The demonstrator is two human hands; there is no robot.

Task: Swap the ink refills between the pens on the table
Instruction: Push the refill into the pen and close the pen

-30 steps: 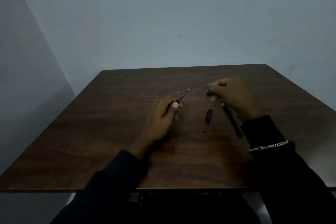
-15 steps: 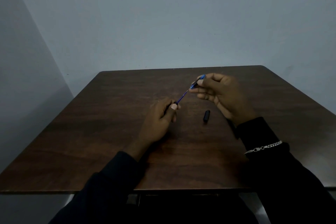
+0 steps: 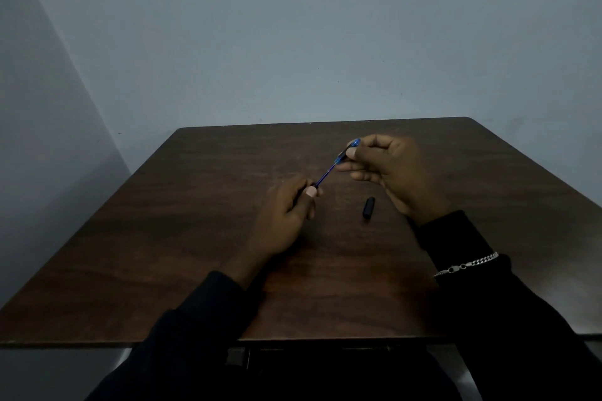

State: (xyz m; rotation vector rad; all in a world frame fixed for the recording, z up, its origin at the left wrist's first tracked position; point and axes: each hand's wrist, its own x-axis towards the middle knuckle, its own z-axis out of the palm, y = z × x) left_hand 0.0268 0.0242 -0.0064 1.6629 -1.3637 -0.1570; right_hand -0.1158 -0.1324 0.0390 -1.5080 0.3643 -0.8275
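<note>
My left hand [image 3: 286, 215] rests on the table, closed around the lower end of a thin blue refill [image 3: 324, 176] that sticks out toward the upper right. Whether a barrel sits inside the fist is hidden. My right hand [image 3: 394, 169] hovers above the table and pinches a small blue pen piece [image 3: 353, 145] at the refill's upper end, touching it. A short black cap [image 3: 368, 207] lies on the table between the hands, below my right palm. No other pen is visible.
The dark wooden table [image 3: 195, 238] stands against a grey wall, its front edge close to my body. A silver bracelet [image 3: 465, 265] sits over my right black sleeve.
My right hand lifted off the table and moved left with the blue piece, meeting the refill's upper end. The black pen that lay by my right wrist is out of sight now.
</note>
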